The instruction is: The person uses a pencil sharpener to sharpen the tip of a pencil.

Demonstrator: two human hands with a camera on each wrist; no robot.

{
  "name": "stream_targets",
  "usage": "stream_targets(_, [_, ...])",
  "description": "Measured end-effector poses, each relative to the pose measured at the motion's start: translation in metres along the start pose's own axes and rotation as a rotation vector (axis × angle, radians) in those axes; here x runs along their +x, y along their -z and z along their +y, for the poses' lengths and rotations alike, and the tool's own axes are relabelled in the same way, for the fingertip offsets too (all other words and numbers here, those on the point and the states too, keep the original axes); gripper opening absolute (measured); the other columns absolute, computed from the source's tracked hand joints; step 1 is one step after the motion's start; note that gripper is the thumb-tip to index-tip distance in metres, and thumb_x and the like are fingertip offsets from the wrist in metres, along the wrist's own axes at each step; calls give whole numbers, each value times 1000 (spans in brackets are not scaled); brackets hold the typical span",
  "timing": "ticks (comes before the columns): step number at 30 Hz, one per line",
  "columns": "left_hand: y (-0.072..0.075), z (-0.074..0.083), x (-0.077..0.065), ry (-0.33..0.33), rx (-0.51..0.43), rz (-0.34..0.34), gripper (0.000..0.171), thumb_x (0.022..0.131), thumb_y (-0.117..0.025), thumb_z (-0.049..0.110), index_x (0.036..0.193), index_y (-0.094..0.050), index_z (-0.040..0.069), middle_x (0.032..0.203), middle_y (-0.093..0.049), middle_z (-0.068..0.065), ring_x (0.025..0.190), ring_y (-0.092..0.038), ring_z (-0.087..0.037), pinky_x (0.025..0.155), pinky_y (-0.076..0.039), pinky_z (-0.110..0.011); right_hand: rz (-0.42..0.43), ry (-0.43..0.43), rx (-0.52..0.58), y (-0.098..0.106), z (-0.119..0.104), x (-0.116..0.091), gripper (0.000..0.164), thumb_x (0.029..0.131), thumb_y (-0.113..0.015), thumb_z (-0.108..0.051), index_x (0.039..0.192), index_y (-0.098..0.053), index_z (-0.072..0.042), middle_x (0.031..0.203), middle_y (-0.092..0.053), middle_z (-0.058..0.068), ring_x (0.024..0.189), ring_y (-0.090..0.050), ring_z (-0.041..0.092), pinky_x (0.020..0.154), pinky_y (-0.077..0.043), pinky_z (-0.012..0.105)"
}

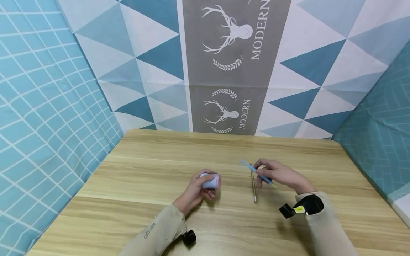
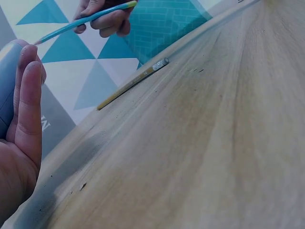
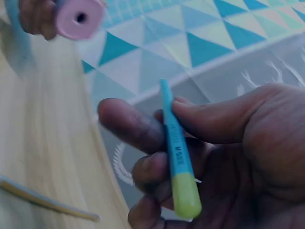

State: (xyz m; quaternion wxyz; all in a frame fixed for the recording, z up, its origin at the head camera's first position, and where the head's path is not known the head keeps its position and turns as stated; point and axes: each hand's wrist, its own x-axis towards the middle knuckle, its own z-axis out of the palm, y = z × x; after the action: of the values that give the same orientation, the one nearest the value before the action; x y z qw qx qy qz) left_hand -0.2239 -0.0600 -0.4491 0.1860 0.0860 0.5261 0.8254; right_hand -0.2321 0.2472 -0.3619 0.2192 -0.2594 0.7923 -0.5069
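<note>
My left hand grips a small light-blue pencil sharpener above the table. Its pink end, with a dark hole in the middle, faces right toward the other hand. My right hand pinches a blue pencil between thumb and fingers. This pencil has a yellow-green rear end and is tilted, its far end pointing up and left in the head view. Pencil and sharpener are apart. A gold-coloured pencil with a metal-banded end lies on the table just left of the right hand.
The wooden table reaches back to a wall covering printed with triangles and deer heads. Blue tiled-pattern cloth hangs at the left, and teal cloth at the right. Small dark specks lie on the wood in the left wrist view.
</note>
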Motion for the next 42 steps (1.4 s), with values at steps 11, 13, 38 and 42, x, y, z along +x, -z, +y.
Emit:
stream_targets(11, [1, 0, 0, -6, 3, 0, 9, 92, -58, 16, 95, -66, 17, 68, -62, -10, 45, -61, -13, 39, -54, -25, 278, -84, 130, 48, 33, -22, 35, 107, -43, -17, 123, -45, 13, 96, -60, 8, 70, -54, 12, 55, -53, 28])
stream_targets(13, [1, 0, 0, -5, 2, 0, 9, 92, -58, 16, 95, -66, 18, 67, -62, -10, 45, -61, -13, 40, -55, -25, 306, -131, 128, 52, 41, -24, 41, 107, -44, -18, 128, -40, 17, 95, -58, 8, 72, -56, 13, 56, -54, 29])
stream_targets(38, [2, -1, 1, 7, 31, -20, 10, 92, -60, 16, 97, -67, 15, 69, -63, -10, 44, -62, -14, 40, -56, -28, 448, -441, -39, 45, 85, -14, 31, 91, -68, -9, 108, -63, 16, 72, -65, 8, 62, -64, 17, 56, -61, 32])
stream_targets(42, [3, -1, 1, 7, 29, -31, 9, 91, -61, 17, 98, -67, 15, 69, -64, -10, 45, -62, -13, 41, -56, -28, 446, -445, -52, 44, 86, -14, 29, 91, -68, -8, 106, -62, 15, 74, -65, 9, 63, -64, 17, 57, -61, 33])
